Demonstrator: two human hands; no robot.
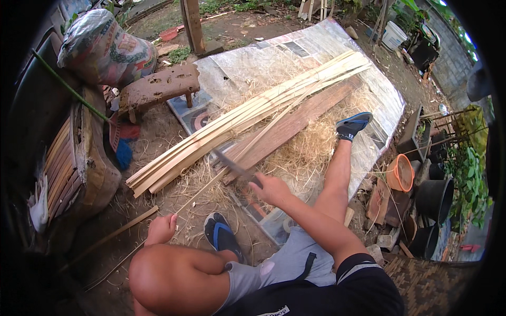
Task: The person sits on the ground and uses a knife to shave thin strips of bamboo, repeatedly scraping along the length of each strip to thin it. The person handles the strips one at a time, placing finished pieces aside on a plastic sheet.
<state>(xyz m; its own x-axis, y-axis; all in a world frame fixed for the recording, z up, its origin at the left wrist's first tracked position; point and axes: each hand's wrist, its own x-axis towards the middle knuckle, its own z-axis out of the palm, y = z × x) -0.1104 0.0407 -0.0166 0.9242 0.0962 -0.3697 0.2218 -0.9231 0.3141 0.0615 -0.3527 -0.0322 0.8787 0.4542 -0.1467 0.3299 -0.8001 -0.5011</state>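
My left hand (162, 229), beside my bent left knee, is closed round the near end of a thin bamboo strip (199, 192). The strip slants away to the far right, over a brown wooden plank (300, 122). In my right hand (272, 190) is the dark handle of a long knife (235, 167). Its blade points to the upper left and crosses the strip close to the plank's near end; whether it touches the strip I cannot tell. Left of the plank lies a bundle of pale split bamboo strips (237, 117). Curly shavings (308, 152) are heaped along the plank's right side.
A printed plastic sheet (387, 108) lies under the wood, my sandalled right foot on it. A low brown bench (158, 89) and a stuffed sack (108, 50) stand at the far left. To the right are an orange basket (401, 174) and black pots (435, 201).
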